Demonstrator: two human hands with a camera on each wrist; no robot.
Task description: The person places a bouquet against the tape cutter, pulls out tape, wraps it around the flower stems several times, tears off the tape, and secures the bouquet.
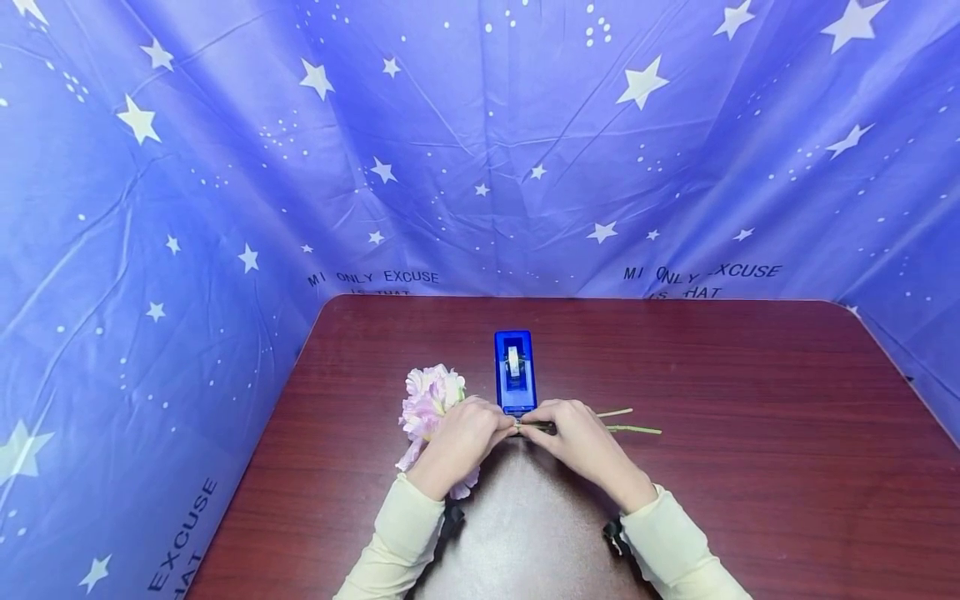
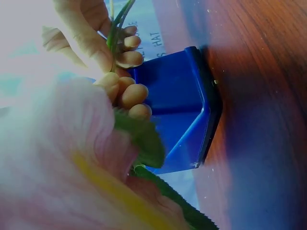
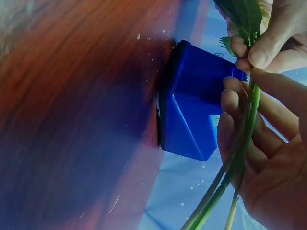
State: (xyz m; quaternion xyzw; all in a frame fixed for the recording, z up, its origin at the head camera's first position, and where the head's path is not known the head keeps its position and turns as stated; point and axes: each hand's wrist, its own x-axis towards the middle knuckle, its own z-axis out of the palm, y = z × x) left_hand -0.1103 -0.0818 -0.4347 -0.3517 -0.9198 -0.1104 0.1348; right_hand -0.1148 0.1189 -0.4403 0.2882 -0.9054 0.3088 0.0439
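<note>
A bunch of artificial pink-and-white flowers (image 1: 431, 400) lies sideways, blooms to the left and green stems (image 1: 636, 430) to the right. My left hand (image 1: 468, 433) pinches the stems between thumb and fingers, just below the serrated leaves (image 3: 242, 17). Beside it, fingertips nearly meeting, my right hand (image 1: 573, 433) holds the same stems, its fingers curled behind them in the right wrist view. Right behind the fingertips stands a blue tape dispenser (image 1: 504, 375) with a roll of tape (image 1: 513, 362) inside. Petals cover much of the left wrist view.
The dark red wooden table (image 1: 750, 375) carries the dispenser near its middle. A blue curtain (image 1: 480, 150) printed with white stars and lettering hangs along the back and sides. Black wrist straps (image 1: 613, 535) show under the pale sleeves (image 1: 663, 533).
</note>
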